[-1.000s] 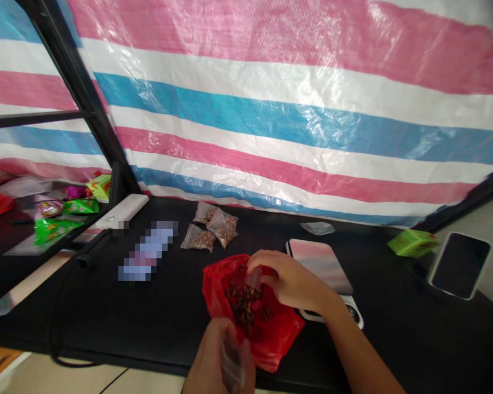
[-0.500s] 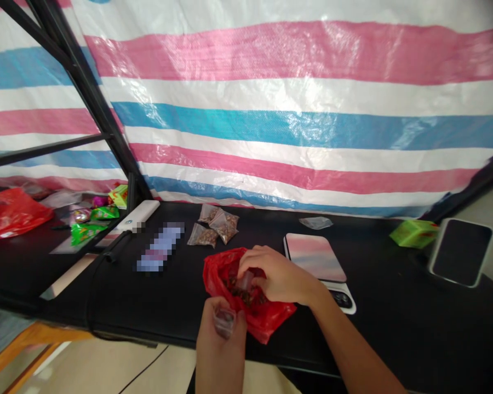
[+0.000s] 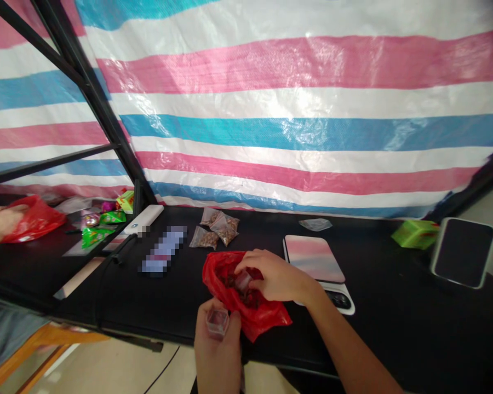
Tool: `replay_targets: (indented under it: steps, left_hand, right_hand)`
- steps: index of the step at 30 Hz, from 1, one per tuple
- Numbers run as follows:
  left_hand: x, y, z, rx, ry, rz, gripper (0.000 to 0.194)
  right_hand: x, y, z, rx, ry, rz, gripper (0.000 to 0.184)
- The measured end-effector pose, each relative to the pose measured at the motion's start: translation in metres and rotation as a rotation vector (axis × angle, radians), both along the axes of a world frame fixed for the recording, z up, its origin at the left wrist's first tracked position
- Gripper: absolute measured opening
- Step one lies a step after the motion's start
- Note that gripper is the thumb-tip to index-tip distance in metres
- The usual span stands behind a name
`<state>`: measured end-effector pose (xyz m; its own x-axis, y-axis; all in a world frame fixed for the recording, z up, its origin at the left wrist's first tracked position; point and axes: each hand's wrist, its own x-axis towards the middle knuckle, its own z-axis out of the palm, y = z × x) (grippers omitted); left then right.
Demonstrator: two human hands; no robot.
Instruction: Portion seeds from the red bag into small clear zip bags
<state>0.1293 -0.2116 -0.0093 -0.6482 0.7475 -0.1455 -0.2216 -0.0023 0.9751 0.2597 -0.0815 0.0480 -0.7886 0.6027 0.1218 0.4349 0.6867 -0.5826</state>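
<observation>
My left hand [image 3: 217, 342] is closed around a small clear plastic bag [image 3: 217, 323], its mouth facing up. It sits at the near edge of a red plastic bag [image 3: 267, 323], which lies wide open on the black table. Inside the red bag is loose brown dried stuff [image 3: 252, 298], too small to name. My right hand [image 3: 277, 276] reaches into it, its fingers pinching a small clear plastic piece [image 3: 243, 280] whose shape is partly hidden. Behind are several filled zip bags [image 3: 225, 227]. A scale with a pinkish plate [image 3: 314, 257] stands beside my right forearm.
A flat clear bag [image 3: 315, 224] lies behind the scale. To the right are a green box [image 3: 414, 234] and a phone-like device [image 3: 462, 251]. A power strip [image 3: 145, 220], cable, and green packets [image 3: 96, 237] lie left. Another person's hand [image 3: 2, 221] touches a second red bag [image 3: 36, 219].
Another person's hand has come in at the far left onto the second red bag. My left hand has tilted the clear bag slightly left. My right hand stays in the red bag.
</observation>
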Motion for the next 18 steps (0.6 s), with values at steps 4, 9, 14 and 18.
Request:
replay_targets:
  steps: [4, 9, 14, 18]
  left_hand:
    - [-0.005, 0.001, 0.001, -0.010, 0.047, 0.022, 0.032]
    - [-0.028, 0.007, 0.003, -0.089, 0.258, -0.015, 0.041]
    - [-0.039, 0.012, 0.001, -0.151, 0.403, -0.106, 0.033]
    - [-0.033, 0.013, -0.004, -0.086, 0.307, -0.066, 0.027]
  right_hand:
    - [-0.001, 0.001, -0.002, 0.002, -0.030, -0.015, 0.035]
    - [-0.008, -0.003, -0.005, 0.041, -0.006, -0.058, 0.035]
    - [-0.013, -0.006, -0.008, 0.081, -0.019, -0.073, 0.035]
    - [-0.016, -0.007, -0.008, 0.112, 0.004, -0.041, 0.037]
